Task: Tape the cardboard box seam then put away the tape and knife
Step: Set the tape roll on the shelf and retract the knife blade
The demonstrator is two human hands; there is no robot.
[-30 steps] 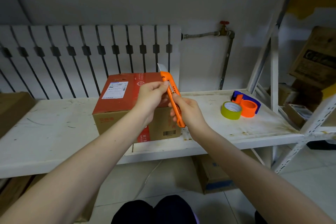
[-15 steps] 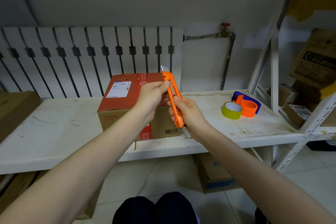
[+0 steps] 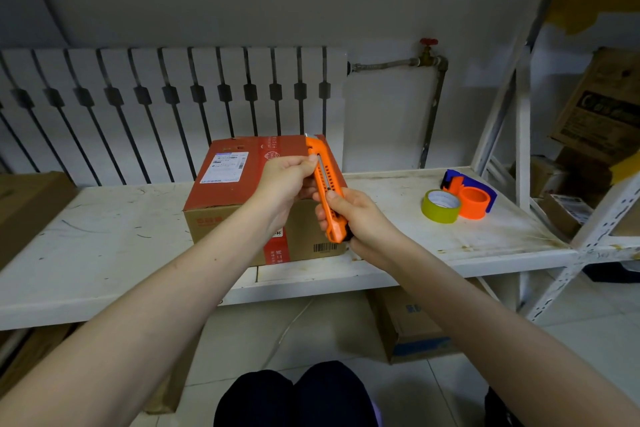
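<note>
An orange utility knife (image 3: 326,184) is held upright in front of the cardboard box (image 3: 242,198), with only a sliver of blade showing at its tip. My right hand (image 3: 356,222) grips its lower handle. My left hand (image 3: 287,180) pinches the upper part near the blade slider. The box has a red top with a white label and stands on the white shelf (image 3: 104,239). A yellow-green tape roll (image 3: 441,206) lies on the shelf to the right, beside an orange and blue tape dispenser (image 3: 471,196).
A white radiator (image 3: 166,107) runs behind the shelf, with a pipe and red valve (image 3: 428,45) to its right. A metal rack (image 3: 588,239) with cardboard boxes stands at the right. More boxes (image 3: 412,326) sit under the shelf. A brown box (image 3: 31,204) lies at far left.
The blade tip that stuck out above the knife a second ago has slid almost fully into the handle. Both hands kept their hold on the knife.
</note>
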